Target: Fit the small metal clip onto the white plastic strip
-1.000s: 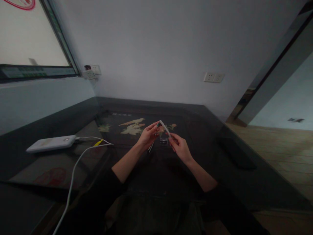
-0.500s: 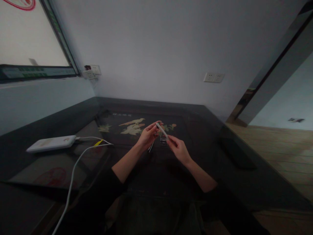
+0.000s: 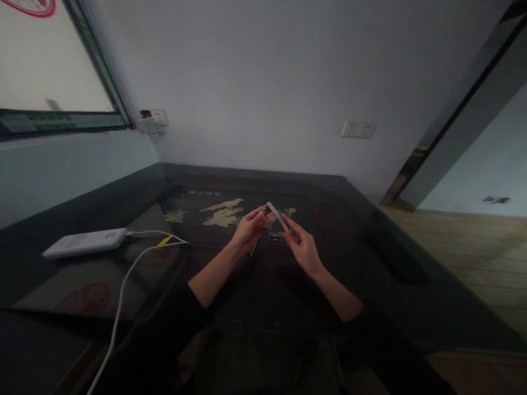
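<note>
My right hand (image 3: 303,249) pinches the lower end of a slim whitish stick (image 3: 279,217), which slants up and to the left. At the stick's upper end, my left hand (image 3: 249,230) has its fingers closed on a small dark green piece (image 3: 265,210), its kind too small to make out. Stick and piece appear to touch there. Under the hands, a small clear and dark case (image 3: 275,238) lies on the table. A thin dark rod (image 3: 254,248) with a light edge lies just below my left hand, partly hidden by it.
The dark glossy table (image 3: 230,351) has an inlaid bird picture (image 3: 224,213). A white power bank (image 3: 86,242) with a white cable (image 3: 121,299) is at the left. A dark flat object (image 3: 397,257) lies at the right. Wall sockets (image 3: 359,129) are behind.
The stick has tilted more steeply and shifted slightly right at its upper end. More of the green piece shows in my left fingers. My right fingers have moved up along the stick.
</note>
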### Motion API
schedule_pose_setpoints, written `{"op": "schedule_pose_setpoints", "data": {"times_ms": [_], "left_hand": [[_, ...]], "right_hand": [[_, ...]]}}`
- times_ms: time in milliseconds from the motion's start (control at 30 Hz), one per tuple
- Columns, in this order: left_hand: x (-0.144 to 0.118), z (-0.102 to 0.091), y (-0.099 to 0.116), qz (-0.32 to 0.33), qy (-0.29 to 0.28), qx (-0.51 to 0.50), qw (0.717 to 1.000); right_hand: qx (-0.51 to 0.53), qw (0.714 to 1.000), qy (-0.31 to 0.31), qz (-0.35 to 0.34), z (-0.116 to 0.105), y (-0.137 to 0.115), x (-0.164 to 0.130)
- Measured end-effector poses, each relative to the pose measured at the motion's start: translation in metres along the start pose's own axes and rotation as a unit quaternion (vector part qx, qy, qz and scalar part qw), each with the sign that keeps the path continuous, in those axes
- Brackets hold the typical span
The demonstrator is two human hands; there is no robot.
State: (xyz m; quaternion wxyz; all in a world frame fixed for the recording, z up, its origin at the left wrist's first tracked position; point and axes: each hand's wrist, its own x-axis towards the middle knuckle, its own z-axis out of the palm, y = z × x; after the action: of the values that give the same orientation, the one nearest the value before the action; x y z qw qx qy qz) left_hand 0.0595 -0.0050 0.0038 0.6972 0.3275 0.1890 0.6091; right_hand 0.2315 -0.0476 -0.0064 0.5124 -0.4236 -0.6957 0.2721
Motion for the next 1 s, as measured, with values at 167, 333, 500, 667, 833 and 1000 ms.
{"op": "schedule_pose_setpoints", "data": {"times_ms": [167,333,500,667,833,1000], "left_hand": [[-0.0010,0.0021,0.0009,0.005,-0.003,0.000,1.000],[-0.0014,0.0038,0.0018,0.004,0.008,-0.005,1.000],[-0.0015,0.0023,0.0001,-0.005,0.004,-0.006,1.000],[-0.0014,0.0015,-0.0009,-0.009,0.004,-0.003,1.000],[-0.0024,0.0030,0.0007,-0.005,0.005,-0.003,1.000],[-0.0025,0.0041,0.0018,0.002,-0.007,-0.005,1.000]], "right_hand": [[0.038,0.999,-0.022,-0.022,0.0034,0.0000,-0.0032],[0.064,0.996,-0.063,0.013,0.0046,-0.0055,-0.0045],[0.047,0.998,-0.036,0.019,0.0007,-0.0069,-0.0017],[0.042,0.999,-0.007,0.004,-0.0011,-0.0053,0.0004],[0.048,0.998,-0.023,0.019,-0.0002,-0.0053,-0.0003],[0.070,0.995,-0.061,0.046,0.0014,-0.0084,-0.0025]]}}
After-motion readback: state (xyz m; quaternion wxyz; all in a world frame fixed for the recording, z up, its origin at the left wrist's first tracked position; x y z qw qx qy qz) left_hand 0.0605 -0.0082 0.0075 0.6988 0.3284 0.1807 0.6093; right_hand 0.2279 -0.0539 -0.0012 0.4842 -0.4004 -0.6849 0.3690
